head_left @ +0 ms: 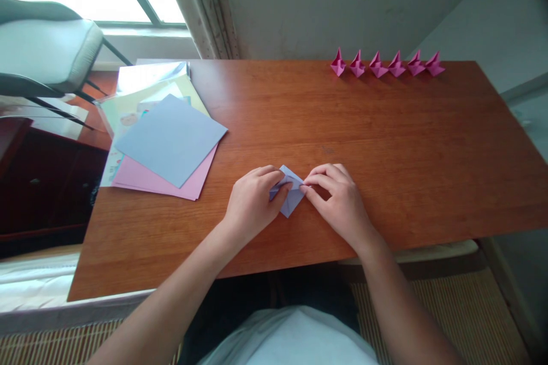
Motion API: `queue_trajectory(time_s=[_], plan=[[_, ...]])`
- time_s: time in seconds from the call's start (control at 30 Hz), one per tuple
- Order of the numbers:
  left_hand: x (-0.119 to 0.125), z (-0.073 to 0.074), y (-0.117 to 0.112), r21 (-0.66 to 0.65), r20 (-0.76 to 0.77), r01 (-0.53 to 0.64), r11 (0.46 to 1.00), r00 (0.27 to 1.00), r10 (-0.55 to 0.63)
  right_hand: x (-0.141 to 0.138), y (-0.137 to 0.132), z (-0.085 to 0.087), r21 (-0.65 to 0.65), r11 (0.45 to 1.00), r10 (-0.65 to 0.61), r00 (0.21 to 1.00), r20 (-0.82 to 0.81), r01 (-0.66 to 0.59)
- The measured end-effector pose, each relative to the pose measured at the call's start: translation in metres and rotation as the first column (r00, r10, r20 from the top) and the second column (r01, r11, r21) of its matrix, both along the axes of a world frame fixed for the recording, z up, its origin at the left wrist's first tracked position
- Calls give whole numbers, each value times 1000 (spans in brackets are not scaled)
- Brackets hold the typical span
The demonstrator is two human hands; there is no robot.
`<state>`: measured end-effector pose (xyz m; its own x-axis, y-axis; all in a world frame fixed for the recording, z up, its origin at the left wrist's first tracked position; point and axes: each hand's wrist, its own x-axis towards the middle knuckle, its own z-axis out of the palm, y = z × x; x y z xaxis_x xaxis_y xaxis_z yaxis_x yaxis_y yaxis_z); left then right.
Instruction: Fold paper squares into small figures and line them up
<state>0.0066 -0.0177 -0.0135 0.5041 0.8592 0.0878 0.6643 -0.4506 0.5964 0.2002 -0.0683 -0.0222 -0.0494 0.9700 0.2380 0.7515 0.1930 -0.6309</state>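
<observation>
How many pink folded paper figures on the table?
6 pink folded paper figures, side by side in one row, far right on the brown wooden table; none seem hidden.

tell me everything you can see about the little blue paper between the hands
The blue paper is a small, pale blue sheet folded into a rough diamond, with one point toward the person. It looks like thin matte origami paper. It lies on the wooden table, near the front edge. The left hand pinches and partly covers its left side; the right hand pinches its right corner.
</observation>
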Motion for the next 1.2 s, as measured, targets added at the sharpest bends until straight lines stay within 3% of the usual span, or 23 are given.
queue_trajectory(time_s=[0.37, 0.67, 0.87, 1.0, 1.2], plan=[[1, 5, 0, -7, -30, 13, 1000, 999, -14, -14, 5, 0, -33, 999, -37, 999, -29, 36], [-31, 2, -17, -20, 31, -90, 996, 995, 90, -9, 6, 2, -100, 995, 2, 1000, -23, -4], [-42, 1, -21, -28, 71, -98, 995, 992, 100, -11, 7, 3, -117, 993, 1, 1000, -3, -1], [-43, 4, -19, -10, 23, -110, 994, 994, 111, -10, 7, 4, -124, 992, 11, 1000, 5, -11], [-27, 3, -9, 19, 123, -72, 997, 990, 69, -11, 7, 5, -140, 990, 6, 1000, 15, -4]])
